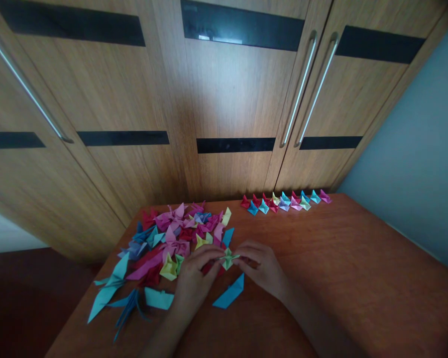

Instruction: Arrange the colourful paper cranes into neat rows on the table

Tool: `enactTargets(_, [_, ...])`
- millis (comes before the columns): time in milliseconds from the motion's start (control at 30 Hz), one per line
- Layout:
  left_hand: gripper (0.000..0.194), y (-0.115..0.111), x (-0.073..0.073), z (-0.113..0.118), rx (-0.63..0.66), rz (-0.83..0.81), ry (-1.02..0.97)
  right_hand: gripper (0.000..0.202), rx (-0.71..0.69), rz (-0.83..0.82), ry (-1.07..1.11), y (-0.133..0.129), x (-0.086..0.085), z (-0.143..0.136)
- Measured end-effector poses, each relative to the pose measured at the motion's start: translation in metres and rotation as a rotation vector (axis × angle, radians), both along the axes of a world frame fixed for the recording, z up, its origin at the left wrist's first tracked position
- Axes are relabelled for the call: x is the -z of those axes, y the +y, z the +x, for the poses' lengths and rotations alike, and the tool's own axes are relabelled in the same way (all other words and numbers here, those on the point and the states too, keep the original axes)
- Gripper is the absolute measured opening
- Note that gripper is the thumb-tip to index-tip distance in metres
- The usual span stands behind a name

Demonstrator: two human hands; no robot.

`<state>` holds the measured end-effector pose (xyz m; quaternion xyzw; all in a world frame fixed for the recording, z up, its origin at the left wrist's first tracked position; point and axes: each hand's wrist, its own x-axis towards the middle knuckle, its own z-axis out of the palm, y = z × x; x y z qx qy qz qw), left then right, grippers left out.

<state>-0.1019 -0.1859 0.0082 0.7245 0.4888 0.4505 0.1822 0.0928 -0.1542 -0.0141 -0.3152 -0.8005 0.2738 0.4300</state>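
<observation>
Between my two hands is a small light-green origami boat [227,259], pinched by its opposite pointed ends. My left hand [196,273] grips the left tip with thumb and fingers. On the other side, my right hand [261,268] has its fingers closed on the right tip. A blue folded paper piece [229,292] lies on the table just below the boat. Close to my left hand sits a heap of folded paper pieces [173,246] in pink, red, blue and yellow, and the hand hides part of it.
Small colourful origami boats [284,203] stand in two rows along the back of the brown wooden table [339,278]. A turquoise paper piece [110,287] and a dark-blue one [130,306] lie near the left edge. Wooden cabinet doors [235,94] rise behind the table.
</observation>
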Motion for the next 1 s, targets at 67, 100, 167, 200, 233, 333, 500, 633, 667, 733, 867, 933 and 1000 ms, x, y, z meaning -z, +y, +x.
enactTargets(67, [0.015, -0.0002, 0.0001, 0.0005, -0.008, 0.005, -0.004, 0.014, 0.015, -0.004, 0.009, -0.0005, -0.0004, -0.0003])
enactTargets(100, [0.014, -0.0003, 0.0002, 0.0007, -0.014, 0.006, -0.007, 0.014, 0.019, -0.007, 0.010, -0.0006, -0.0002, -0.0004])
enactTargets(167, [0.013, -0.0003, 0.0008, 0.0012, -0.025, 0.005, -0.006, 0.013, 0.025, -0.006, 0.012, -0.0008, 0.0006, -0.0005])
enactTargets(200, [0.013, -0.0003, 0.0012, 0.0013, -0.031, 0.010, -0.007, 0.013, 0.026, -0.002, 0.013, -0.0007, 0.0011, -0.0006])
enactTargets(233, [0.012, -0.0002, 0.0017, 0.0015, -0.033, 0.017, -0.006, 0.013, 0.025, 0.004, 0.011, -0.0006, 0.0017, -0.0007])
enactTargets(333, [0.012, -0.0001, 0.0030, 0.0019, -0.026, 0.054, -0.010, 0.013, 0.029, 0.024, 0.002, -0.0002, 0.0029, -0.0011])
enactTargets(500, [0.013, 0.0000, 0.0060, 0.0028, -0.013, 0.097, 0.016, 0.014, 0.022, 0.077, -0.053, 0.0002, 0.0018, -0.0001])
enactTargets(633, [0.015, -0.0008, 0.0086, 0.0033, 0.013, 0.132, 0.058, 0.014, 0.006, 0.137, -0.133, 0.0007, 0.0002, 0.0023])
enactTargets(667, [0.015, -0.0011, 0.0089, 0.0034, 0.019, 0.141, 0.069, 0.014, 0.005, 0.145, -0.148, 0.0008, 0.0000, 0.0028])
enactTargets(733, [0.015, -0.0014, 0.0092, 0.0037, 0.025, 0.153, 0.085, 0.013, 0.003, 0.155, -0.169, 0.0010, -0.0001, 0.0034])
enactTargets(867, [0.014, -0.0007, 0.0096, 0.0039, 0.028, 0.142, 0.085, 0.012, -0.004, 0.131, -0.151, 0.0011, 0.0007, 0.0029])
enactTargets(933, [0.014, -0.0002, 0.0095, 0.0034, 0.031, 0.120, 0.076, 0.013, 0.005, 0.097, -0.113, 0.0012, 0.0004, 0.0025])
enactTargets(1000, [0.014, -0.0001, 0.0086, 0.0021, 0.028, 0.095, 0.061, 0.014, 0.017, 0.057, -0.076, 0.0016, -0.0014, 0.0028])
